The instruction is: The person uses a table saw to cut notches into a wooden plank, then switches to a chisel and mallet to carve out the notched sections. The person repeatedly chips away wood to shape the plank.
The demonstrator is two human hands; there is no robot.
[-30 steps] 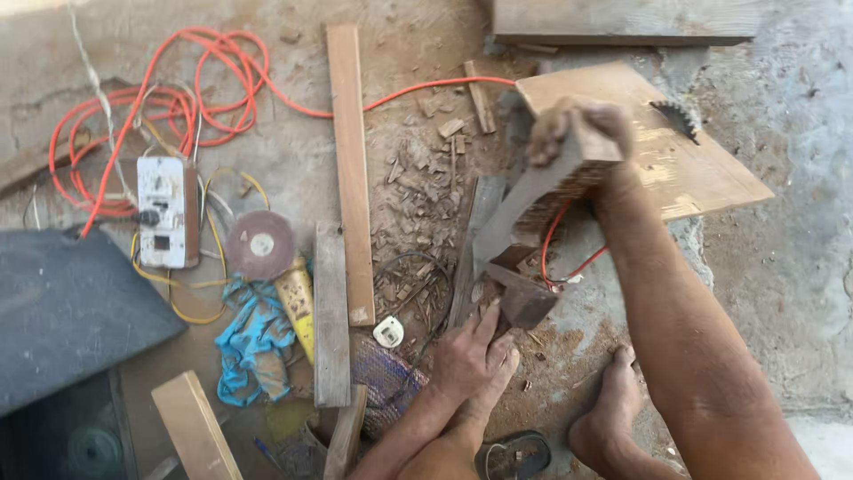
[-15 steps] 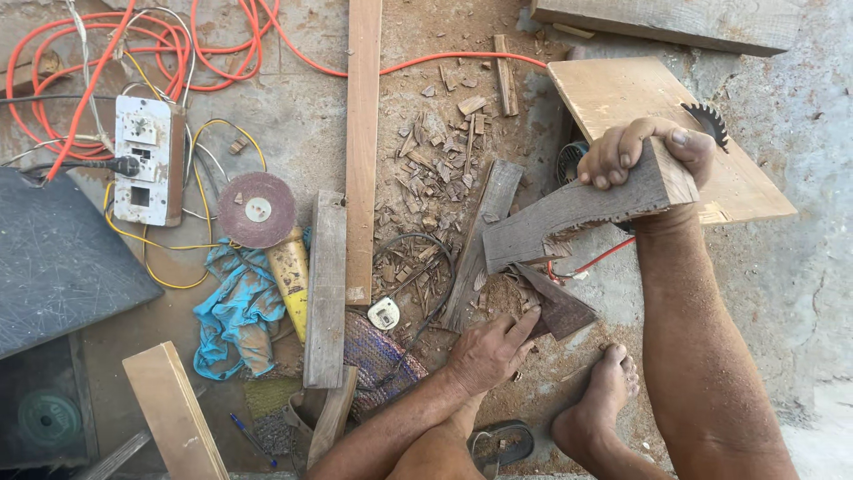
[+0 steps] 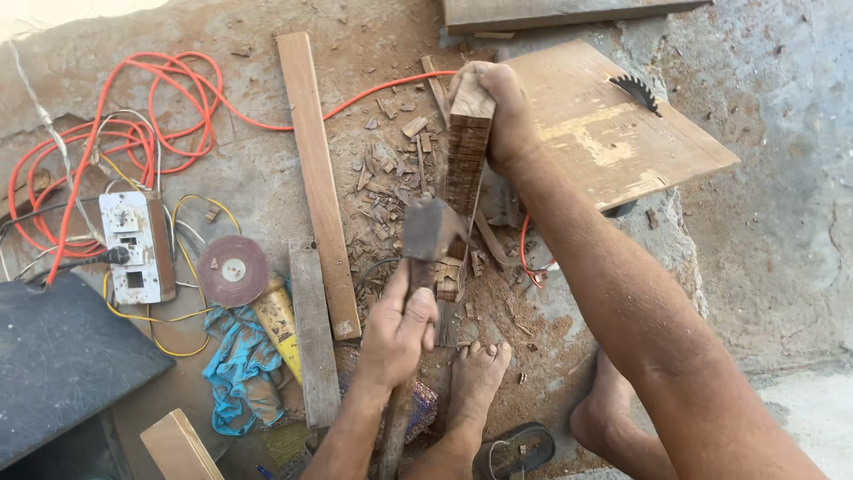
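Plywood board (image 3: 613, 133) w/ a saw blade (image 3: 636, 88) poking through lies on the ground at top right. Beside it, right hand (image 3: 498, 111) clamps shut around the top of a notched wood block (image 3: 466, 160), keeping it upright, prob. so it stays steady for blows. Left hand (image 3: 397, 333) wraps tight on the hatchet (image 3: 431, 233) handle, head against the block's lower part. Wood chips (image 3: 391, 178) lie scattered nearby.

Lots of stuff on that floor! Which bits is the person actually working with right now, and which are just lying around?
In use:
left hand gripping the hatchet
right hand holding the notched wood block upright
wood chips

Lying about:
orange cable
socket board
grinding disc
blue rag
long plank
saw blade
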